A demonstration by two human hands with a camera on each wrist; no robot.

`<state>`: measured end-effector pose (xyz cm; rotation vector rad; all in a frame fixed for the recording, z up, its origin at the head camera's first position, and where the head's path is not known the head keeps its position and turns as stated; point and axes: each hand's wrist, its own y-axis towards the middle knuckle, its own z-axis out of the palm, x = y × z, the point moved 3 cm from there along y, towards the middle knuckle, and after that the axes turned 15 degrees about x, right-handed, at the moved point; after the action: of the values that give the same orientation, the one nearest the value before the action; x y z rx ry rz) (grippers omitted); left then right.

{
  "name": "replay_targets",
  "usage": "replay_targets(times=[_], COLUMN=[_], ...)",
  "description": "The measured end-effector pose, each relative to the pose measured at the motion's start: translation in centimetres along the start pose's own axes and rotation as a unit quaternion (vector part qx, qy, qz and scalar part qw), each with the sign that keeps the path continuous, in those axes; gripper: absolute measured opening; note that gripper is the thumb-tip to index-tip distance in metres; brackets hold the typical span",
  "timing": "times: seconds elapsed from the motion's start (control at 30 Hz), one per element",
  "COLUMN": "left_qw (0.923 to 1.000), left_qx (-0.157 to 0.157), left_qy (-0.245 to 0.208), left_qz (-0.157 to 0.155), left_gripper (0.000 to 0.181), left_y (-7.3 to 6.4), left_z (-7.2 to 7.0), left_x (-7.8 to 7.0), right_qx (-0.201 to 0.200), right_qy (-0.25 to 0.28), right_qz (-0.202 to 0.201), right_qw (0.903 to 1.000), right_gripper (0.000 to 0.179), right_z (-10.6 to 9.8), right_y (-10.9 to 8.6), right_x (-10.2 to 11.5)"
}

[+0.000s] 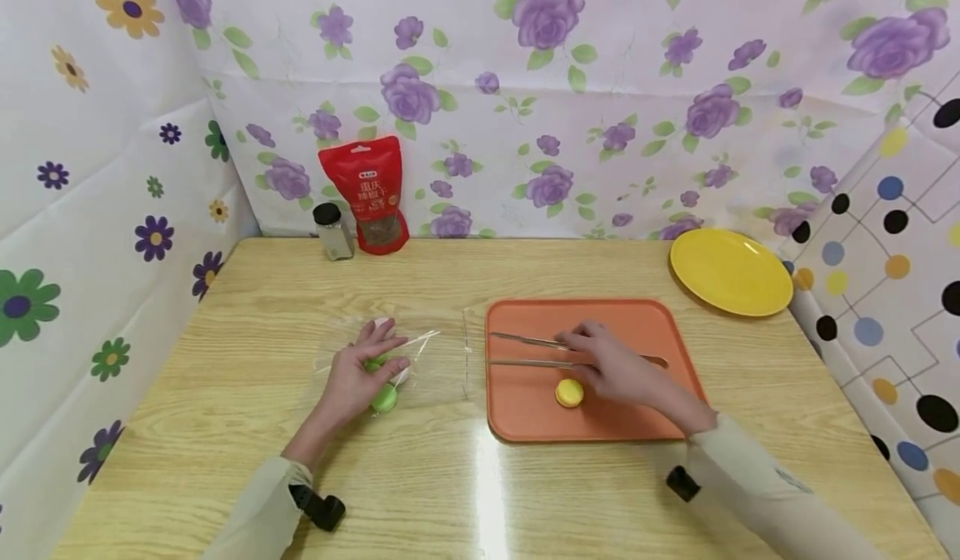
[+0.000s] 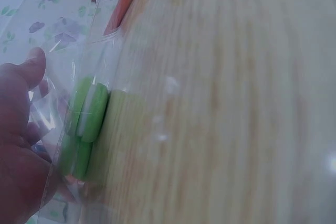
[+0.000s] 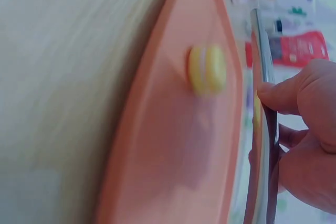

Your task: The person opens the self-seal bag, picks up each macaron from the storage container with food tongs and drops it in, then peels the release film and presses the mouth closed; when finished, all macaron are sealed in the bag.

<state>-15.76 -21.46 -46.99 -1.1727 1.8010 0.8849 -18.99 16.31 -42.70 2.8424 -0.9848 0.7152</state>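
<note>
My left hand (image 1: 356, 377) pinches the upper film of a clear plastic bag (image 1: 446, 372) lying on the table. Inside the bag are green macarons (image 1: 385, 398), partly hidden under the hand in the head view, along with something pale; the left wrist view shows two green macarons (image 2: 94, 111) through the film. With my right hand (image 1: 615, 368) I grip metal tongs (image 1: 532, 364) above the orange tray (image 1: 525, 418), their tips apart and pointing left. A yellow macaron (image 1: 569, 392) sits on the tray, just below the tongs and outside their arms.
At the back left stand a red pouch (image 1: 367, 181) and a small jar (image 1: 333, 233) with a black lid. A yellow plate (image 1: 731, 272) lies at the back right, beyond the tray. Patterned cloth walls (image 1: 465, 68) border the wooden table (image 1: 420, 493).
</note>
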Motion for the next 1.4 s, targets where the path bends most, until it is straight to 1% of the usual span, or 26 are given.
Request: replay_targets(times=[0.17, 0.33, 0.5, 0.63, 0.8, 0.9, 1.17, 1.4], left_qw=[1.0000, 1.0000, 1.0000, 1.0000, 0.9999, 0.9999, 0.9999, 0.9999], left_qx=[-0.004, -0.003, -0.002, 0.001, 0.001, 0.000, 0.000, 0.001], left_qy=[-0.002, 0.000, 0.001, -0.001, -0.005, -0.005, 0.009, 0.010], left_qz=[0.002, -0.003, -0.006, -0.009, -0.010, -0.011, -0.010, -0.008], left_gripper=[0.032, 0.031, 0.031, 0.032, 0.033, 0.032, 0.031, 0.030], left_y=[0.0, -0.1, -0.1, -0.1, -0.1, -0.1, 0.0, 0.1], left_z=[-0.2, -0.2, -0.2, -0.2, -0.2, -0.1, 0.0, 0.1], left_x=[-0.2, -0.1, 0.1, 0.0, -0.1, 0.1, 0.4, 0.5], right_qx=[-0.021, -0.041, -0.049, -0.051, -0.057, -0.060, -0.066, -0.077], right_qy=[0.000, -0.001, -0.020, -0.026, -0.024, -0.027, -0.036, -0.056], right_qz=[0.012, 0.013, -0.001, -0.005, -0.007, -0.003, 0.005, -0.004], right_qw=[0.9997, 0.9991, 0.9986, 0.9984, 0.9981, 0.9978, 0.9971, 0.9954], right_gripper=[0.044, 0.047, 0.052, 0.055, 0.053, 0.054, 0.054, 0.054], right_z=[-0.1, 0.0, 0.1, 0.2, 0.8, 1.2, 1.9, 2.3], right_y=[-3.8, -6.8, -9.0, -10.2, -11.3, -11.6, -11.5, -11.6], right_x=[-1.6, -2.4, -2.8, -2.8, -3.1, -3.4, -3.6, -3.6])
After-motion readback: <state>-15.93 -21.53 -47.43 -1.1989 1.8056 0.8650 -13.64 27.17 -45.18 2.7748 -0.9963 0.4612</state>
